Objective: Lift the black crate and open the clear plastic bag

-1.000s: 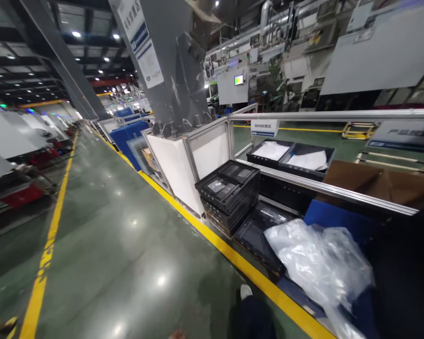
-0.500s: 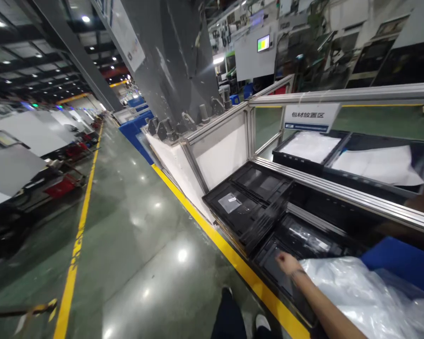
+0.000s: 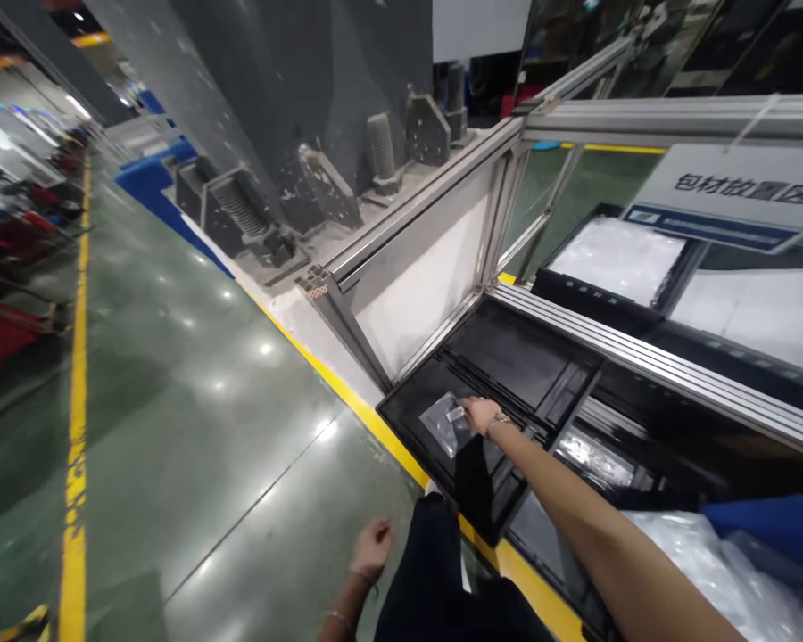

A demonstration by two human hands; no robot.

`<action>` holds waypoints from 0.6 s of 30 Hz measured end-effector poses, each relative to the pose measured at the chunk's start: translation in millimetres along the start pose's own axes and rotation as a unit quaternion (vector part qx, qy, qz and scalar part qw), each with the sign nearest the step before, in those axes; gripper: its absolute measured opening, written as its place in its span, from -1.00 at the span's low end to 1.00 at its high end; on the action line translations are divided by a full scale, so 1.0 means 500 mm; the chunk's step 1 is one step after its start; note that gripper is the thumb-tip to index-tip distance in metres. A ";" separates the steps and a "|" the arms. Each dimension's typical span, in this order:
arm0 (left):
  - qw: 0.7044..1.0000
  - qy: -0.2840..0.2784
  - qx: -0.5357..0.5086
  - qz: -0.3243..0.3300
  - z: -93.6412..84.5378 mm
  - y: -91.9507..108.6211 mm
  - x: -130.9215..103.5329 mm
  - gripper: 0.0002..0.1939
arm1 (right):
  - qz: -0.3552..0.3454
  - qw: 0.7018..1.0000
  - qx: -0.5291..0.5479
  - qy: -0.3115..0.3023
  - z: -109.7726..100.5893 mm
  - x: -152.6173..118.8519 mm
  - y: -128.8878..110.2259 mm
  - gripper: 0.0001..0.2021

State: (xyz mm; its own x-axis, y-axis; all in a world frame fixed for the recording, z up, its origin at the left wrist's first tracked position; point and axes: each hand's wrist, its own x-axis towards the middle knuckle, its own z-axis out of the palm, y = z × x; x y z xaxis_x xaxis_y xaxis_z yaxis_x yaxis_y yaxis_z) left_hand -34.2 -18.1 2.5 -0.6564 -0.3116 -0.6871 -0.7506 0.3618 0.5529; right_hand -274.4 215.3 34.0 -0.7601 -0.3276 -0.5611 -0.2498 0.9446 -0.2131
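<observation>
My right hand (image 3: 480, 413) reaches out over the top black plastic tray (image 3: 509, 357) of a stack and its fingers close on a small clear plastic bag (image 3: 445, 423) lying in that tray. My left hand (image 3: 372, 544) hangs low beside my dark trouser leg, fingers loosely curled, holding nothing. The tray stack stands just inside the yellow floor line (image 3: 348, 401), against an aluminium-framed white panel (image 3: 418, 290).
An aluminium rail (image 3: 649, 357) crosses above the trays. Behind it black bins (image 3: 595, 294) hold white sheets, under a hanging sign (image 3: 723, 196). Crumpled clear plastic film (image 3: 723, 580) lies on blue bins at right. A grey column base with large bolts (image 3: 321, 196) stands behind. Green floor spreads left.
The view moved closer and tilted down. My right hand went from the lower tray beside the plastic film up to the top tray and took hold of the small bag. My left hand came into view.
</observation>
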 end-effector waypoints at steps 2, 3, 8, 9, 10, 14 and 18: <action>0.999 -0.023 0.004 0.029 -0.034 0.043 0.045 -0.86 | -0.006 0.999 -0.005 -0.032 -0.003 0.026 -0.005 -0.73; 0.999 -0.031 0.011 0.043 -0.048 0.067 0.066 -0.83 | -0.006 0.999 -0.003 -0.044 -0.002 0.034 -0.006 -0.75; 0.986 -0.080 0.064 0.129 -0.064 0.200 0.157 -0.76 | 0.043 0.997 0.042 -0.050 0.015 0.032 -0.005 -0.86; 0.982 -0.092 0.077 0.149 -0.059 0.229 0.172 -0.74 | 0.063 0.996 0.056 -0.041 0.019 0.023 -0.001 -0.87; 0.976 -0.104 0.090 0.170 -0.051 0.257 0.184 -0.72 | 0.086 0.993 0.071 -0.028 0.023 0.010 0.005 -0.88; 0.939 -0.165 0.144 0.264 -0.015 0.351 0.209 -0.65 | 0.228 0.964 0.132 0.039 0.033 -0.078 0.073 -0.80; 0.879 -0.275 0.211 0.328 0.015 0.382 0.200 -0.62 | 0.424 0.888 0.158 0.082 0.039 -0.201 0.191 -0.68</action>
State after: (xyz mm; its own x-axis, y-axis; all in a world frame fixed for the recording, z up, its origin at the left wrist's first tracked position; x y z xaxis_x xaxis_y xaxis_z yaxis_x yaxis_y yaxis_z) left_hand -242.7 26.7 35.7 -0.7144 0.5152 -0.4735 -0.0535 0.6345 0.7711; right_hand -210.4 337.9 54.6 -0.6782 0.5307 -0.5084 0.6155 0.7881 0.0016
